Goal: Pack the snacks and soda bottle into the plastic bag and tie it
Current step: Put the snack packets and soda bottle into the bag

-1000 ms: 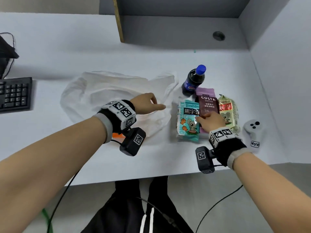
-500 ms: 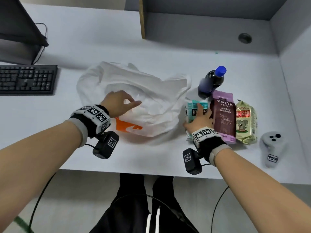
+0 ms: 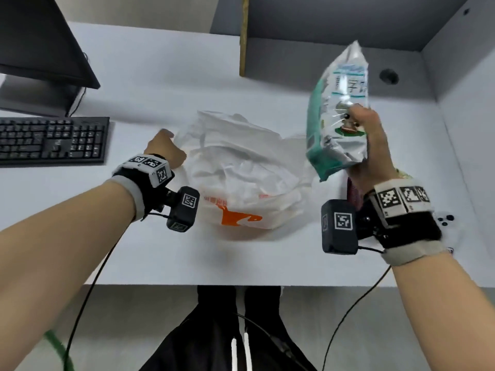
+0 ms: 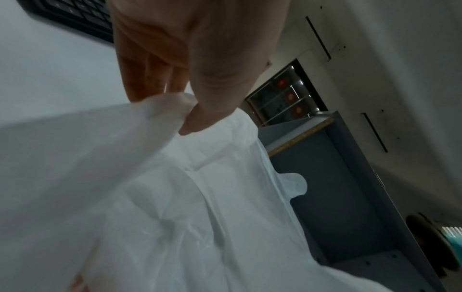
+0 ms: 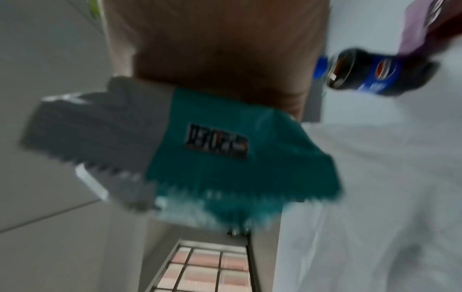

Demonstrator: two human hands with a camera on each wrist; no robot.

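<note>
A crumpled white plastic bag [image 3: 241, 170] with an orange print lies mid-table. My left hand [image 3: 164, 147] pinches its left rim between thumb and fingers; in the left wrist view the bag [image 4: 200, 197] hangs from that pinch [image 4: 185, 110]. My right hand [image 3: 367, 135] grips a teal snack packet [image 3: 338, 113] and holds it up in the air, right of the bag; the packet [image 5: 225, 154] fills the right wrist view. The soda bottle [image 5: 370, 77] and a purple packet [image 5: 420, 25] rest on the table behind. In the head view the bottle is hidden.
A black keyboard [image 3: 51, 140] and a monitor [image 3: 40, 49] stand at the left. A grey shelf partition [image 3: 321, 36] rises at the back. A white controller [image 3: 447, 223] lies at the right, behind my right wrist. The table's front edge [image 3: 241, 283] is near my body.
My right hand has taken hold of the teal packet and lifted it off the table. My left hand has moved to the bag's left rim and pinched it. The view shifted left.
</note>
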